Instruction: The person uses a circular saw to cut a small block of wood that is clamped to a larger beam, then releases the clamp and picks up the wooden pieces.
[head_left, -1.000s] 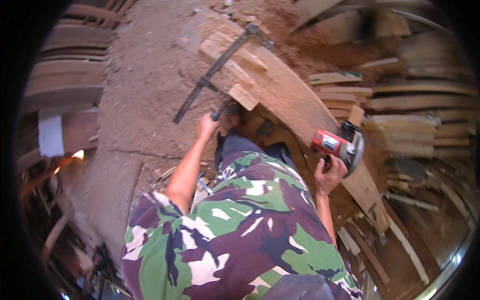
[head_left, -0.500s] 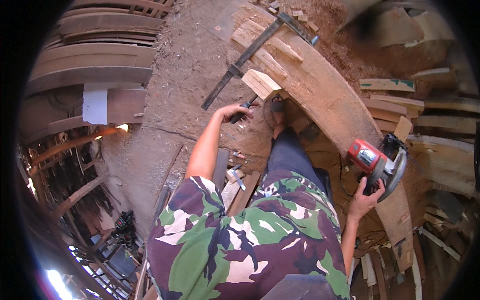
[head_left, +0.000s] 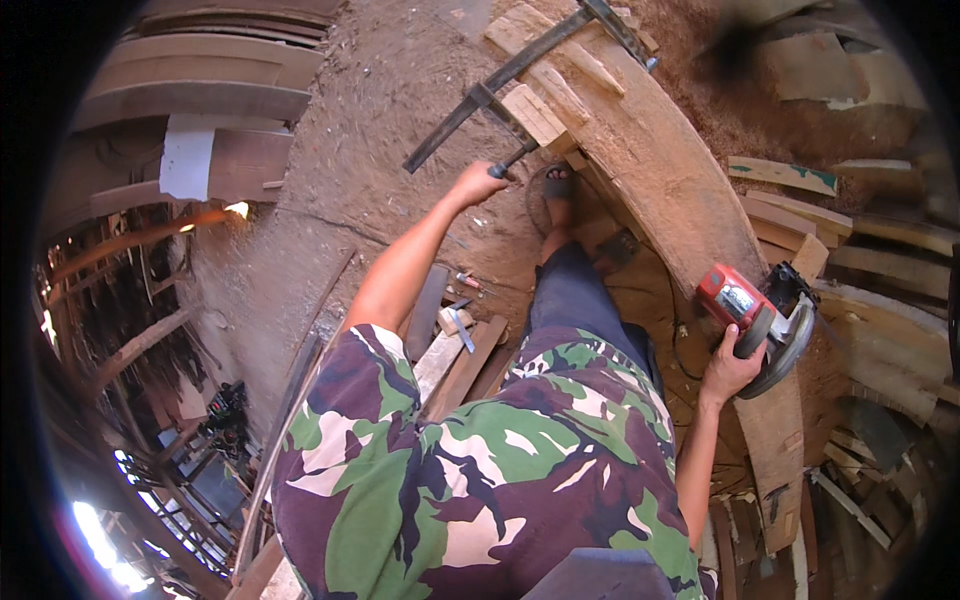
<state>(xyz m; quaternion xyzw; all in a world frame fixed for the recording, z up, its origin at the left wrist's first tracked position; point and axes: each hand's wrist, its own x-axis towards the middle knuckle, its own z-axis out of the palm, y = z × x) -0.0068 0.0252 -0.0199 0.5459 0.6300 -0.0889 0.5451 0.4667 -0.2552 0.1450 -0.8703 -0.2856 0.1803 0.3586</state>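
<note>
With its fingers wrapped round the dark handle end of a bar clamp (head_left: 523,71), my left hand (head_left: 475,186) is closed beside the wood. The clamp's long bar crosses a broad curved plank (head_left: 648,140), and a pale wood block (head_left: 533,112) lies near its sliding jaw, at the plank's left edge. On the right, my right hand (head_left: 731,374) is closed on the black rear handle of a red circular saw (head_left: 735,298). The saw sits on the plank, its round guard toward the right. Its blade is hidden.
Curved boards (head_left: 195,105) are stacked at the far left, and more wood pieces (head_left: 890,320) pile up at the right. A combination square (head_left: 461,331) lies on offcuts near my left side. A cable (head_left: 682,350) hangs beside the saw. My sandalled foot (head_left: 558,184) stands near the clamp.
My left hand has shifted from a loose hold to a closed grip at the clamp handle's end. The view has shifted slightly; my right hand stays on the saw.
</note>
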